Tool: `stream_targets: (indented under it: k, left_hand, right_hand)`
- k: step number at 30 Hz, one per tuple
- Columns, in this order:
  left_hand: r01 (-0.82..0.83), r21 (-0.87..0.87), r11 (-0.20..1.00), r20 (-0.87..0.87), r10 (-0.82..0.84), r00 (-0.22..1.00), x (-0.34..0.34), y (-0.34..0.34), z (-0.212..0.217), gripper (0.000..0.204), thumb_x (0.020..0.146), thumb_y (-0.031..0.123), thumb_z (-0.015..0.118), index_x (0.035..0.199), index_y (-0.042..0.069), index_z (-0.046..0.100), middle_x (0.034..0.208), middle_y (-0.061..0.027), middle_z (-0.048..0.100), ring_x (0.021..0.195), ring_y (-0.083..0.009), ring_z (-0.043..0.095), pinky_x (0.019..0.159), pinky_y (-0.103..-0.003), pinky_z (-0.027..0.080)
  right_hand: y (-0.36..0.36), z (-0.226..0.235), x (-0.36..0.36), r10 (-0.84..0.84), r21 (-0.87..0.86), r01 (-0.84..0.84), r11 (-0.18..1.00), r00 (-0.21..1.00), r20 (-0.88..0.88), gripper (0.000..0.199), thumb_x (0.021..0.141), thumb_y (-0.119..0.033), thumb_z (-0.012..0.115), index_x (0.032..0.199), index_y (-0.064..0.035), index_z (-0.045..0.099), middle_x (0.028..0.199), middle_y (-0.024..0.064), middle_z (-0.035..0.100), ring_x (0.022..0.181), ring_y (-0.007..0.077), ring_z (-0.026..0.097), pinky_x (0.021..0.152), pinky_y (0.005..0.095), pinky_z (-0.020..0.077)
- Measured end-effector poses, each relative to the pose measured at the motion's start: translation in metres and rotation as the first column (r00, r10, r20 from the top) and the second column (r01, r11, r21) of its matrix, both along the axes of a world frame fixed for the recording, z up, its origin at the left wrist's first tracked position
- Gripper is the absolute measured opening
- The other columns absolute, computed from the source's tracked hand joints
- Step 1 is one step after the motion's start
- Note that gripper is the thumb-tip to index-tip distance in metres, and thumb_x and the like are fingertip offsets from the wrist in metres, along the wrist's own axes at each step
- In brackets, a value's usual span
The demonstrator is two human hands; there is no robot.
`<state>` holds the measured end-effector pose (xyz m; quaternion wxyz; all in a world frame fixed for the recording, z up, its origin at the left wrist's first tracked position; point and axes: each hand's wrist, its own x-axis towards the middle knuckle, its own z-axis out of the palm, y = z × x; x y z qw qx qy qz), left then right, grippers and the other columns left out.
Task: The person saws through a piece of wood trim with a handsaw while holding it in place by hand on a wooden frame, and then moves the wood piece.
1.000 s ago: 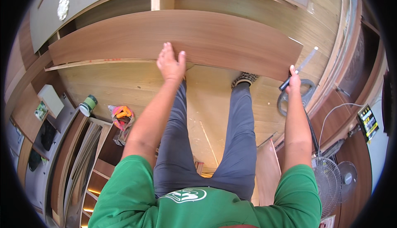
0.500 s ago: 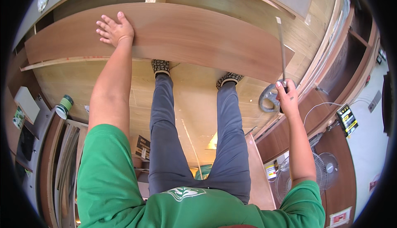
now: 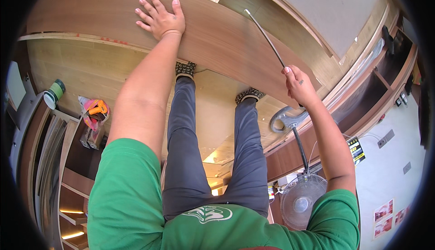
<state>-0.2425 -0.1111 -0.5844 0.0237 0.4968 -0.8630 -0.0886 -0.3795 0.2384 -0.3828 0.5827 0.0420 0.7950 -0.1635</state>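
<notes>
A long wood-grain brown board (image 3: 99, 14) lies across the far side in front of me. My left hand (image 3: 165, 21) rests palm down on the board, fingers spread, holding nothing. On the right, my right hand (image 3: 299, 84) is closed round the handle of a long thin metal tool (image 3: 267, 39) with a pale tip. The tool points up and left over the board's right part, and I cannot tell whether it touches the board. Its handle is mostly hidden in my fist.
My shoes (image 3: 249, 95) stand close to the board's near edge. A grey fan base (image 3: 283, 121) and the fan (image 3: 302, 202) are on the right. A green-and-white roll (image 3: 54, 93) and a bag with an orange tool (image 3: 96, 110) lie left. Stacked panels (image 3: 47, 168) stand at lower left.
The tool has swung from nearly upright on the right to slanting leftward over the board. My left hand stays flat on the board while the whole view has shifted and turned.
</notes>
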Motion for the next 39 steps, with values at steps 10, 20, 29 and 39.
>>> stream_targets:
  k: [10, 20, 29, 39]
  left_hand:
    - [0.005, 0.038, 0.999, -0.032, -0.004, 0.999, -0.001, 0.002, 0.000, 0.085, 0.096, 0.067, 0.034, 0.162, 0.015, 0.019, 0.169, -0.0161, 0.007, 0.153, -0.0435, 0.002, 0.120, -0.062, -0.004]
    - [0.003, 0.033, 0.999, -0.036, -0.002, 0.999, 0.000, 0.000, -0.001, 0.085, 0.096, 0.067, 0.034, 0.162, 0.016, 0.018, 0.169, -0.0158, 0.007, 0.153, -0.0431, 0.002, 0.120, -0.062, -0.004]
    - [-0.004, 0.043, 0.999, -0.024, 0.005, 1.000, 0.001, 0.002, 0.000, 0.085, 0.096, 0.068, 0.033, 0.162, 0.017, 0.017, 0.169, -0.0143, 0.006, 0.154, -0.0423, 0.002, 0.120, -0.062, -0.005]
    - [-0.004, 0.026, 1.000, -0.039, 0.005, 0.999, 0.001, 0.000, -0.002, 0.085, 0.095, 0.069, 0.034, 0.162, 0.017, 0.019, 0.169, -0.0144, 0.009, 0.154, -0.0422, 0.002, 0.120, -0.062, -0.004]
  right_hand:
    - [-0.020, 0.002, -0.023, 0.381, 0.080, -0.374, 0.924, 0.919, -0.102, 0.047, 0.107, -0.038, 0.043, 0.090, 0.0044, 0.055, 0.078, 0.0294, 0.062, 0.073, 0.0442, 0.062, 0.071, 0.0496, 0.0489]
    - [-0.049, 0.005, -0.049, 0.443, 0.146, -0.451, 0.881, 0.893, 0.081, 0.051, 0.109, -0.043, 0.038, 0.092, 0.0032, 0.053, 0.062, 0.0181, 0.057, 0.045, 0.0267, 0.058, 0.048, 0.0406, 0.0491]
    - [-0.067, -0.005, -0.050, 0.479, 0.179, -0.488, 0.854, 0.873, 0.093, 0.051, 0.108, -0.043, 0.039, 0.100, 0.0047, 0.056, 0.068, 0.0181, 0.063, 0.049, 0.0260, 0.061, 0.049, 0.0392, 0.0522]
    - [-0.077, -0.020, -0.053, 0.531, 0.186, -0.551, 0.813, 0.834, 0.148, 0.053, 0.108, -0.044, 0.037, 0.105, 0.0039, 0.058, 0.072, 0.0189, 0.065, 0.052, 0.0271, 0.063, 0.051, 0.0396, 0.0541]
